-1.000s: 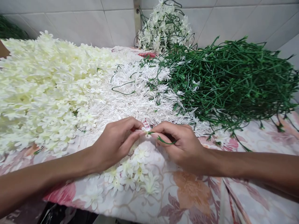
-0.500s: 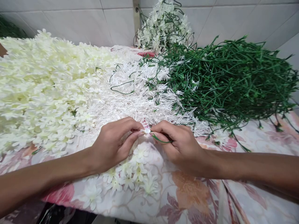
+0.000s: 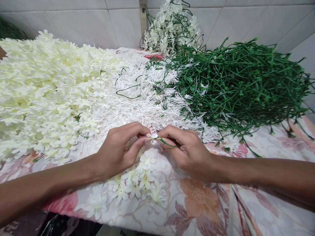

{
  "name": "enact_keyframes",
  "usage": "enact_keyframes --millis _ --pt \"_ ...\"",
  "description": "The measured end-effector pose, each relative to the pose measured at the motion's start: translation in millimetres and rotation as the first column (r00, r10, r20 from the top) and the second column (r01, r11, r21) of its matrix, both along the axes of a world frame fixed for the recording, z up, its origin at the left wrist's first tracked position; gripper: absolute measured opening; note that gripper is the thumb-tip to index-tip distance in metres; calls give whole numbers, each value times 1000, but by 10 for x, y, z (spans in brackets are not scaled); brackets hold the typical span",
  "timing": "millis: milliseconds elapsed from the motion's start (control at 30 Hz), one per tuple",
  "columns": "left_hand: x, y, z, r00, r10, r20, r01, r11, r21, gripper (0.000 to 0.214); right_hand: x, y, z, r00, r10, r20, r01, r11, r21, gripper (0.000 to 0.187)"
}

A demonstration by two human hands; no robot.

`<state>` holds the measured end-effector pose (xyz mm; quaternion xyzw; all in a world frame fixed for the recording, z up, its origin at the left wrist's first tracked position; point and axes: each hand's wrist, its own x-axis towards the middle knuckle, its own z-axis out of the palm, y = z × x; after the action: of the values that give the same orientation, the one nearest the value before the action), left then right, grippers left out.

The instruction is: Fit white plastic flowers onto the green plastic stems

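Note:
My left hand (image 3: 123,149) pinches a small white artificial flower (image 3: 154,135) between thumb and forefinger. Facing it, my right hand (image 3: 185,152) is closed on a thin green plastic stem (image 3: 169,143), whose tip meets the flower between the two hands. The fingers hide part of the joint. Just below my hands, a small group of loose white flower heads (image 3: 145,180) lies on the floral cloth (image 3: 147,216). Behind my fingers spreads a heap of thin white stamen pieces (image 3: 137,108).
A large pile of cream-white flower heads (image 3: 46,95) covers the left side. Green plastic stems (image 3: 246,85) are heaped on the right. At the back, a bunch of white flowers on stems (image 3: 169,29) stands against the tiled wall (image 3: 81,26).
Both hands stay nearly in place, fingertips together around the flower. The flower has tilted slightly, and more of its petals show between my fingers.

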<state>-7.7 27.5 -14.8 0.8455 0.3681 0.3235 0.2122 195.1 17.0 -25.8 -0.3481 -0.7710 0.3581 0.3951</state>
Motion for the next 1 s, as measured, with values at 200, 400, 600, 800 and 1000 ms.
enact_keyframes --millis 200,400,600,800,1000 --pt "18 -3 -5 1000 0 27 1 1000 -29 7 -8 4 -14 1000 -7 -1 7 1000 13 20" --pt "13 12 -40 999 -3 45 6 999 -48 6 -3 13 -11 1000 -11 -2 11 1000 14 21" --pt "26 15 -43 998 -5 58 8 999 -40 6 3 -9 5 1000 -12 -20 13 999 43 22" --pt "39 14 -61 998 1 69 4 998 -68 6 -24 -15 -22 999 -22 -37 25 996 87 21" --pt "51 3 -50 999 -1 53 6 995 -101 8 -23 -19 10 999 -44 6 43 995 94 21"
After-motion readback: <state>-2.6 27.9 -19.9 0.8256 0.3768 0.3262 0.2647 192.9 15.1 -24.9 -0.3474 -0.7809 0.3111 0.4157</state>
